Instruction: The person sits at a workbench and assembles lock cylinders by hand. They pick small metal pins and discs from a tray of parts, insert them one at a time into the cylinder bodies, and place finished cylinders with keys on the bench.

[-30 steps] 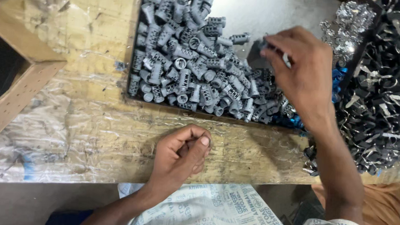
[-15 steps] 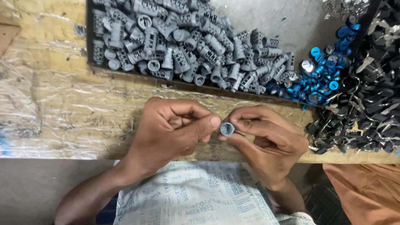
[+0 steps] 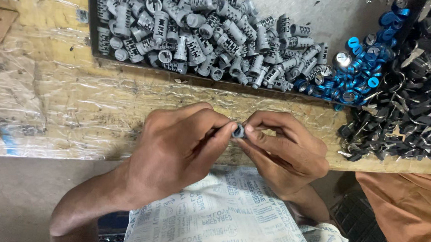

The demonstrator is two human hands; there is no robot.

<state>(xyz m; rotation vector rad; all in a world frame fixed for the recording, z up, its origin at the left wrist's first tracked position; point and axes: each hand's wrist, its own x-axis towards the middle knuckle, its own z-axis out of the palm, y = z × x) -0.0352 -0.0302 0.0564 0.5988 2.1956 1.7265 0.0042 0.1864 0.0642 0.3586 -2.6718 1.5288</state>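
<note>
Grey slotted cylinders [image 3: 205, 32] heaped in tray [image 3: 89, 36], within reach. Left hand [image 3: 179, 148] and right hand [image 3: 285, 151] meet above counter [image 3: 69, 103] edge, fingers pinching small grey cylinder [image 3: 238, 130] between them. Blue caps [image 3: 355, 77], dark metal pieces [image 3: 407, 111] piled right.

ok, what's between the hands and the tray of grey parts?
Head view: only a bare strip of plastic-covered wooden bench between hands and tray.
</note>
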